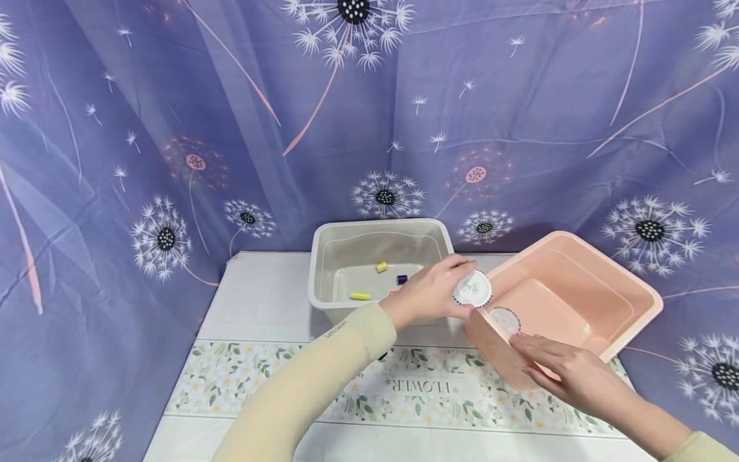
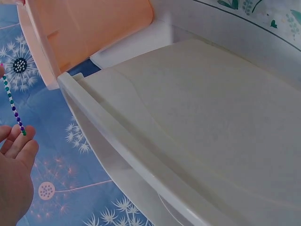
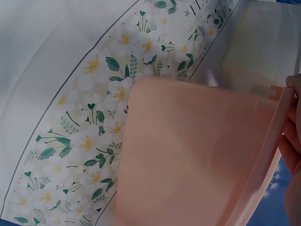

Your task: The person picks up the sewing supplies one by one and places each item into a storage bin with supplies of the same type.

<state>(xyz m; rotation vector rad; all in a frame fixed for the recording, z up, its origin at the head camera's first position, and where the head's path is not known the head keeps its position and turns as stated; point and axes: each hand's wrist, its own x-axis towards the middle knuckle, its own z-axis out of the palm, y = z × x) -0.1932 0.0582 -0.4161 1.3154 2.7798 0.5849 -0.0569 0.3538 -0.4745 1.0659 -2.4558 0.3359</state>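
My left hand [image 1: 433, 290] holds a round wheel of pearl-headed pins [image 1: 473, 290] by its edge, above the near left rim of the pink bin [image 1: 620, 273]. In the left wrist view the pin wheel [image 2: 14, 106] is seen edge-on, its coloured heads in a line beside the fingers. A second pin wheel [image 1: 505, 319] is inside the pink bin, close to that rim. My right hand [image 1: 568, 366] grips the rim, fingers on the inner side and thumb outside. Its fingertips are beside the second wheel; I cannot tell whether they touch it.
Left of the pink bin stands a grey bin [image 1: 314, 269]. In it lie yellow thread spools [image 1: 360, 296], a dark purple spool [image 1: 401, 280] and a reddish piece partly behind the left arm. A flower-patterned cloth [image 1: 416, 385] covers the table; a blue dandelion curtain [image 1: 346, 128] hangs behind.
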